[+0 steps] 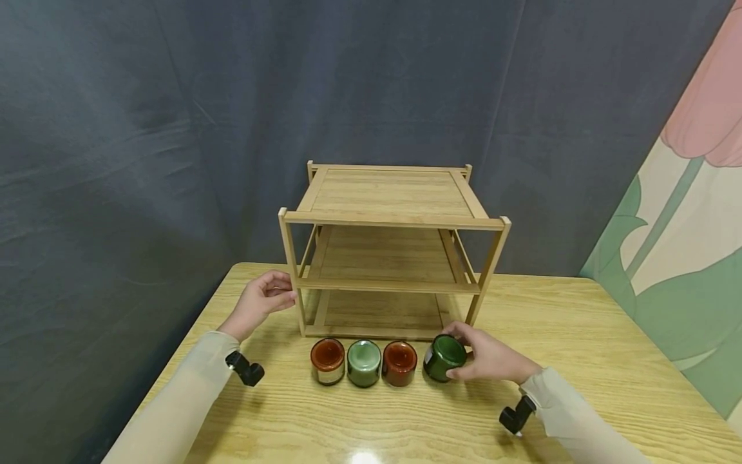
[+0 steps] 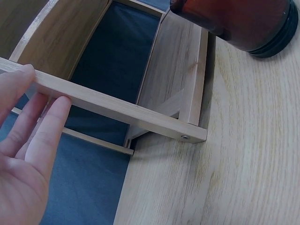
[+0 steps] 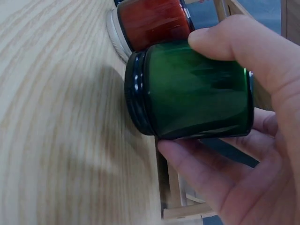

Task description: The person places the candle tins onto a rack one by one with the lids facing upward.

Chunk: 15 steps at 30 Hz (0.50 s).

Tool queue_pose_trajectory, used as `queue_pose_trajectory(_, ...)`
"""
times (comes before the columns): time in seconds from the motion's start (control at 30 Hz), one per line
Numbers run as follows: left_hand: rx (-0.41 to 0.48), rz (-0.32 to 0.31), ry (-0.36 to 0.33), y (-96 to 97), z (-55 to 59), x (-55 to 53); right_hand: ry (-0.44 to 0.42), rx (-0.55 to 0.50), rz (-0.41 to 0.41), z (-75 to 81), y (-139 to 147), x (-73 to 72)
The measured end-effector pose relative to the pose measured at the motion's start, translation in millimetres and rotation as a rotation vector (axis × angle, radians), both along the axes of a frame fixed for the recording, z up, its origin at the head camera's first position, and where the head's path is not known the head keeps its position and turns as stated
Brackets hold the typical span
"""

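Note:
My left hand [image 1: 261, 303] is at the front left post of a wooden three-tier rack [image 1: 394, 220]. In the left wrist view its thumb and fingers pinch that post [image 2: 117, 106]. My right hand [image 1: 489, 356] holds a dark green glass jar [image 1: 449, 352] between thumb and fingers, at the right end of a row. The jar is lid down and slightly tilted; whether its black lid [image 3: 138, 93] touches the table I cannot tell. Left of it stand a red-brown jar [image 1: 400, 363], a pale green jar [image 1: 364, 363] and another red-brown jar [image 1: 328, 359].
The rack stands on a light wooden table [image 1: 371, 425], right behind the jars. A dark blue curtain [image 1: 371, 84] hangs behind the table. At the right is a wall panel [image 1: 672, 258] with a painted flower.

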<state>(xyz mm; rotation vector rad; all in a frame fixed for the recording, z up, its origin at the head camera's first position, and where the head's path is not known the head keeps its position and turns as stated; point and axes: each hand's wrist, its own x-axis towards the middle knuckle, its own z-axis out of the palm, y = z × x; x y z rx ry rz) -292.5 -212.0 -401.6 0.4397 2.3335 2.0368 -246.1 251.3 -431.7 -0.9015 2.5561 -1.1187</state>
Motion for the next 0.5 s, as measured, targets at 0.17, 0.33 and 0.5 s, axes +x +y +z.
queue_pose_trajectory(0.17, 0.0, -0.001, -0.002, 0.0, -0.1, 0.3, 0.009, -0.017, -0.008, 1.8, -1.1, 0.0)
queue_pose_trajectory(0.33, -0.002, 0.0, -0.002, 0.1, 0.4, 1.3, -0.023, -0.059, 0.004, 2.6, -1.7, -0.8)
queue_pose_trajectory(0.5, -0.006, 0.001, 0.006, 0.5, 1.7, 2.0, -0.002, -0.052, -0.032, 5.1, -1.9, -0.4)
